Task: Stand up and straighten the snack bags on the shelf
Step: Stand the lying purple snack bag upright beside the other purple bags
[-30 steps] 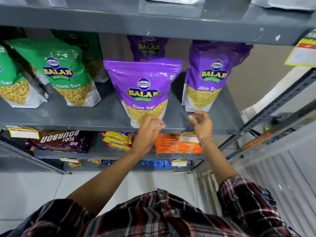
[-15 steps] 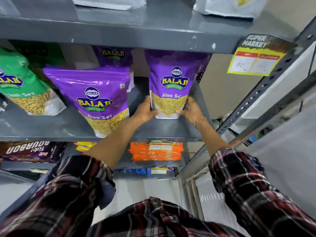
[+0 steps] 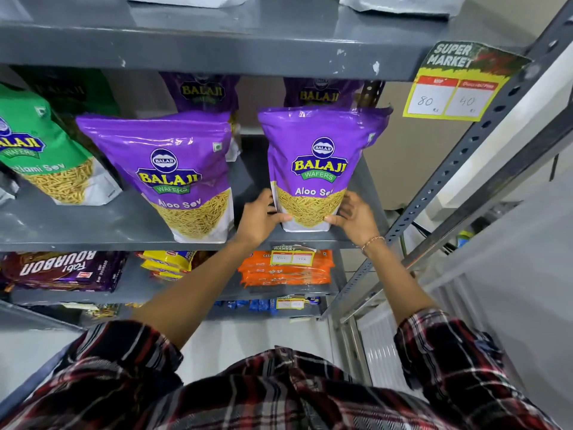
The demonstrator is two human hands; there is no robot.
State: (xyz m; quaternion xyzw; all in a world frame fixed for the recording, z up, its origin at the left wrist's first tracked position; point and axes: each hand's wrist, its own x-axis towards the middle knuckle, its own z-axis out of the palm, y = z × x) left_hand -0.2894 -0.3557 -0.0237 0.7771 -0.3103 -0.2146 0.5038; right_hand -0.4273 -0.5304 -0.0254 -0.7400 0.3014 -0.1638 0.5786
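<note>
Head view — purple bag (image 3: pixel 319 169) between left hand (image 3: pixel 259 220), right hand (image 3: pixel 353 220).

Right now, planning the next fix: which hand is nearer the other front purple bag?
Left. The left hand is beside that purple bag; the right hand is across the held bag.

The green bag (image 3: pixel 37 150) is cut off at the left edge, and the lower price tags (image 3: pixel 291 258) are too small to read.
</note>
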